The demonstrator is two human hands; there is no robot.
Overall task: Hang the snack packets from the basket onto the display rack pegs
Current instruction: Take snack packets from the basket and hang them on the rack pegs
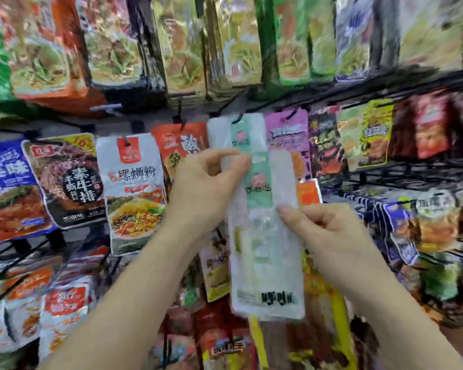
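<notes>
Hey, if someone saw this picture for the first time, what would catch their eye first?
Dead centre is a white packet with a green label, pinched near its top by the left hand and at its right edge by the right hand. Just behind it, a matching packet hangs on the rack, and colourful snack packets crowd every side.

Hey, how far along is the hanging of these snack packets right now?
Done: one green-labelled packet already hangs on the rack. In hand: the left hand and right hand pinch a second packet just below it, not yet on the peg. Left: hooking it on; the basket is out of view, so how many remain is unknown.
</notes>
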